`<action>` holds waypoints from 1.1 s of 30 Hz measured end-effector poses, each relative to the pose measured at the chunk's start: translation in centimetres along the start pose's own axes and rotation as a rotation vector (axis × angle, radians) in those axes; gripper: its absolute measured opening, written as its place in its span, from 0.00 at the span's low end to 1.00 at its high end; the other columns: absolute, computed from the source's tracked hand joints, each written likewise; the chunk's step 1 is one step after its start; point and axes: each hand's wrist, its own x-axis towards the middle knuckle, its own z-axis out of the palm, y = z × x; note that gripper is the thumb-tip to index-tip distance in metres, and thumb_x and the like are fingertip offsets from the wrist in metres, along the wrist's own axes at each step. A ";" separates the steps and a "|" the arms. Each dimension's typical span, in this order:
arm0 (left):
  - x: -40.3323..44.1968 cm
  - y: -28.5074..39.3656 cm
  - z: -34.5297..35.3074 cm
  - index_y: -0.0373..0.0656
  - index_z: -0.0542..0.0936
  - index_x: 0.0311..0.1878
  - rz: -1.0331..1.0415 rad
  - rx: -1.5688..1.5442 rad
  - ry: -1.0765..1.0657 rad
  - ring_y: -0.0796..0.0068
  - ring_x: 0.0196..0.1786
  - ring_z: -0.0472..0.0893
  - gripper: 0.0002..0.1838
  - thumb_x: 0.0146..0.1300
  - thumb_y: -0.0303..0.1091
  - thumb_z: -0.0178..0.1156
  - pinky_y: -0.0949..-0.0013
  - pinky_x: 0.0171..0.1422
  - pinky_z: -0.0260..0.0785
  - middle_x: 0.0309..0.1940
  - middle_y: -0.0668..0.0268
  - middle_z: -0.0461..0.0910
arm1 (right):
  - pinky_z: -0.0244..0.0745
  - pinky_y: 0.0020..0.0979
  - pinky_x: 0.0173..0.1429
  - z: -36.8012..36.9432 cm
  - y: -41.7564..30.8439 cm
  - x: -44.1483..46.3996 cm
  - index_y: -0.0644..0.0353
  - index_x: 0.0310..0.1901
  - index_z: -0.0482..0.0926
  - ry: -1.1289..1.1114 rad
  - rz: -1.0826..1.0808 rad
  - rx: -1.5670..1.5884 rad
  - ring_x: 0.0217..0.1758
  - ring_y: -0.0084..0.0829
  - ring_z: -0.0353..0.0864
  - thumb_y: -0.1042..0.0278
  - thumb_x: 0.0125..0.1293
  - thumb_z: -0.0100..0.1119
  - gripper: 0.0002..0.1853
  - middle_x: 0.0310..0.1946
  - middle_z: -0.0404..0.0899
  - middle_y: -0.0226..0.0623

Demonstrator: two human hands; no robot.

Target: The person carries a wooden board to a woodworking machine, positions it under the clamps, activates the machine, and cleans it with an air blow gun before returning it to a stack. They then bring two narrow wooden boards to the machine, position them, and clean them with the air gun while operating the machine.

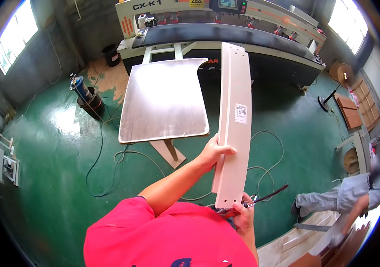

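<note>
Two long pale boards [235,133], stacked with their edges offset, stand lengthwise before me. The upper one carries a white printed label [240,113] and has small holes near both ends. My left hand [214,153] grips the stack by its left edge, thumb across the top face. At the near end my right hand [243,216] is closed around what looks like an air blow gun [272,194] with a long dark nozzle, its thumb by the board's end. The tool's body is partly hidden under the boards. Left of the boards is a metal-topped stand [165,100].
A CX-K1 machine [225,33] with a dark bed spans the far side. Hoses [265,171] loop over the green floor. A black bucket [91,104] holds a blue cylinder at left. A person [354,196] works beside boards at right; a fan [325,102] stands beyond.
</note>
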 end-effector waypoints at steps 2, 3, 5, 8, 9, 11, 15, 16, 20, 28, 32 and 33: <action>4.6 -0.5 0.2 0.35 0.67 0.59 0.023 0.015 0.042 0.68 0.50 0.79 0.34 0.51 0.33 0.70 0.64 0.58 0.74 0.48 0.58 0.76 | 0.82 0.33 0.48 -2.6 -1.8 4.5 0.65 0.49 0.77 -0.055 0.004 0.036 0.40 0.31 0.85 0.79 0.58 0.64 0.16 0.39 0.83 0.38; 7.3 -0.9 0.1 0.35 0.67 0.60 0.026 0.033 0.064 0.69 0.51 0.79 0.35 0.52 0.35 0.72 0.64 0.59 0.74 0.49 0.58 0.76 | 0.82 0.33 0.49 -3.6 -3.1 7.2 0.66 0.49 0.77 -0.083 0.011 0.051 0.41 0.31 0.85 0.79 0.58 0.64 0.16 0.39 0.83 0.39; 12.4 -1.8 0.4 0.35 0.67 0.62 0.072 0.041 0.117 0.70 0.52 0.79 0.37 0.55 0.42 0.75 0.64 0.60 0.73 0.51 0.58 0.77 | 0.82 0.31 0.47 -6.4 -6.1 12.7 0.66 0.49 0.77 -0.129 0.030 0.055 0.40 0.29 0.84 0.79 0.58 0.64 0.16 0.38 0.83 0.38; 19.1 -3.3 0.1 0.34 0.68 0.63 0.109 0.009 0.238 0.70 0.54 0.78 0.39 0.57 0.47 0.75 0.63 0.61 0.72 0.54 0.59 0.77 | 0.79 0.27 0.44 -10.0 -11.3 19.6 0.65 0.47 0.77 -0.156 0.094 0.027 0.35 0.25 0.82 0.79 0.57 0.65 0.15 0.35 0.81 0.34; 20.7 -2.8 0.6 0.34 0.68 0.63 0.121 0.007 0.292 0.70 0.54 0.78 0.38 0.58 0.46 0.75 0.63 0.61 0.72 0.54 0.59 0.78 | 0.76 0.23 0.41 -9.8 -14.1 21.6 0.65 0.46 0.77 -0.130 0.090 -0.009 0.32 0.22 0.78 0.79 0.57 0.66 0.15 0.33 0.80 0.32; 24.3 -1.3 0.4 0.34 0.69 0.63 0.163 0.025 0.350 0.70 0.52 0.79 0.36 0.59 0.44 0.74 0.63 0.60 0.73 0.53 0.59 0.78 | 0.75 0.23 0.41 -11.9 -18.4 26.7 0.66 0.46 0.77 -0.186 0.085 -0.025 0.33 0.21 0.78 0.78 0.57 0.66 0.15 0.32 0.80 0.31; 28.1 1.9 -3.1 0.37 0.70 0.63 0.114 0.079 0.429 0.68 0.49 0.82 0.32 0.60 0.41 0.72 0.61 0.54 0.78 0.51 0.59 0.80 | 0.73 0.22 0.41 -13.4 -24.5 34.8 0.65 0.45 0.78 -0.180 0.048 -0.179 0.33 0.20 0.78 0.79 0.56 0.67 0.14 0.33 0.81 0.30; 29.0 3.0 -3.6 0.37 0.70 0.63 0.111 0.067 0.439 0.67 0.48 0.82 0.32 0.60 0.40 0.72 0.60 0.54 0.78 0.51 0.59 0.80 | 0.73 0.22 0.41 -13.7 -25.5 37.2 0.65 0.44 0.78 -0.174 0.030 -0.215 0.33 0.19 0.78 0.79 0.56 0.67 0.14 0.33 0.81 0.30; 34.7 5.1 -8.3 0.37 0.70 0.64 0.137 0.027 0.436 0.65 0.50 0.82 0.33 0.59 0.38 0.71 0.59 0.56 0.78 0.52 0.56 0.79 | 0.71 0.22 0.39 -14.1 -27.7 48.2 0.65 0.44 0.79 -0.220 0.070 -0.219 0.33 0.19 0.78 0.78 0.56 0.68 0.14 0.34 0.81 0.29; 50.1 9.0 -20.2 0.36 0.68 0.66 0.155 -0.089 0.440 0.62 0.51 0.83 0.34 0.58 0.34 0.71 0.56 0.57 0.78 0.52 0.54 0.80 | 0.68 0.21 0.36 -6.0 -28.3 72.8 0.64 0.46 0.76 -0.211 0.242 -0.181 0.29 0.20 0.73 0.79 0.59 0.63 0.13 0.31 0.78 0.29; 57.8 13.5 -26.0 0.35 0.68 0.64 0.137 -0.215 0.408 0.62 0.50 0.84 0.32 0.60 0.33 0.70 0.56 0.56 0.80 0.51 0.54 0.81 | 0.67 0.24 0.35 -1.6 -27.9 83.6 0.61 0.45 0.77 -0.231 0.340 -0.141 0.29 0.21 0.72 0.77 0.60 0.64 0.12 0.29 0.76 0.27; 59.6 14.5 -27.2 0.35 0.69 0.63 0.131 -0.246 0.422 0.62 0.49 0.85 0.29 0.61 0.32 0.68 0.56 0.55 0.80 0.51 0.53 0.81 | 0.67 0.24 0.35 0.1 -28.1 85.8 0.61 0.45 0.77 -0.229 0.356 -0.165 0.29 0.21 0.72 0.76 0.61 0.64 0.11 0.29 0.76 0.27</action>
